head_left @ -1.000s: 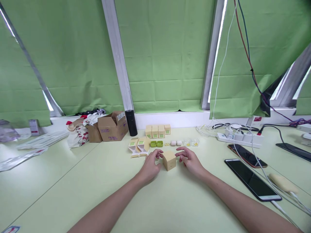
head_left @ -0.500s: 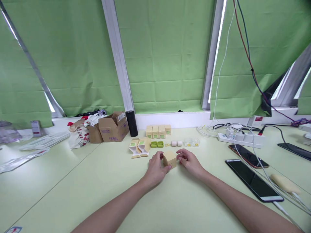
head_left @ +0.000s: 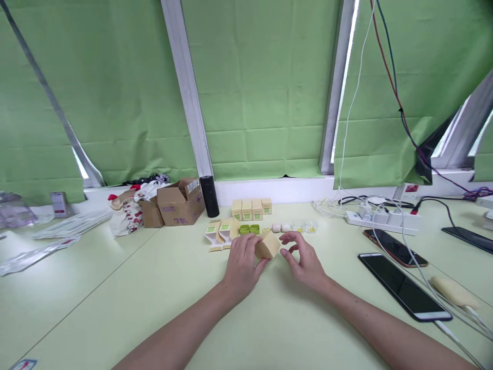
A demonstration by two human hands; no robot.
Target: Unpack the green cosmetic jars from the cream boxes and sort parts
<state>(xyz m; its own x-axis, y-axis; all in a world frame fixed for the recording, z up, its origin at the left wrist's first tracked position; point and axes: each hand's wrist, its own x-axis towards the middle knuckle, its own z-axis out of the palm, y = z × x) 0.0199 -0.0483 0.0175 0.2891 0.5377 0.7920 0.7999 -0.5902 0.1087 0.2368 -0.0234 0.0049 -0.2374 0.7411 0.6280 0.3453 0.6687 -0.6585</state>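
Observation:
A small tan cardboard box [head_left: 267, 246] is held tilted by my left hand [head_left: 242, 264], thumb low on its near side and fingers behind its left side. My right hand [head_left: 306, 261] stands just right of the box, its fingers curved and apart with nothing between them. Beyond the hands are two opened small boxes [head_left: 222, 233], two green trays [head_left: 249, 229], a pair of pale pink pieces [head_left: 281, 227] and clear plastic cups [head_left: 304, 226] with something yellow inside. Several closed small boxes [head_left: 251, 209] stand in a row behind them.
At the back left are a brown carton [head_left: 180, 203], a black cylinder [head_left: 209, 197] and a patterned cloth bag [head_left: 126, 215]. On the right lie two phones [head_left: 404, 285], a power strip [head_left: 381, 221], a beige rounded device [head_left: 454, 292] and loose white cables.
My left hand has lifted and tipped the small box, which stood level on the table. My right hand has moved slightly, with its thumb and fingers farther apart.

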